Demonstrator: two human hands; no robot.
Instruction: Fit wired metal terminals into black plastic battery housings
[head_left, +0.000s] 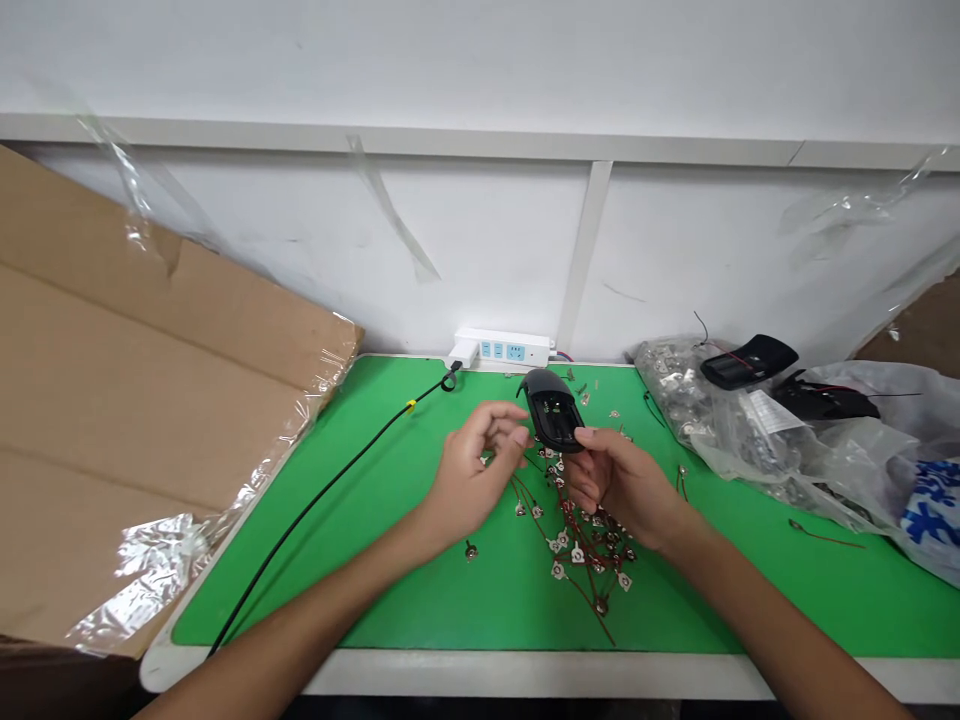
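A black computer mouse (553,412), its underside turned toward me with an open battery compartment, is tilted up above the table. My right hand (626,482) grips its lower right end between thumb and fingers. Just to the left of the mouse is my left hand (480,465), fingers curled in and thumb bent toward them. Whatever may be between those fingertips is too small to make out. Below both hands lies a tangled pile of small metal battery contacts (577,553) on dark red wires. A single contact (471,551) lies apart, nearer the front.
A white power strip (514,348) with a plugged-in black cable (330,485) stands against the wall. Cardboard (150,380) leans at left. At right, plastic bags (765,450) hold parts, with black mouse shells (750,360) on top. The mat (375,600) is green.
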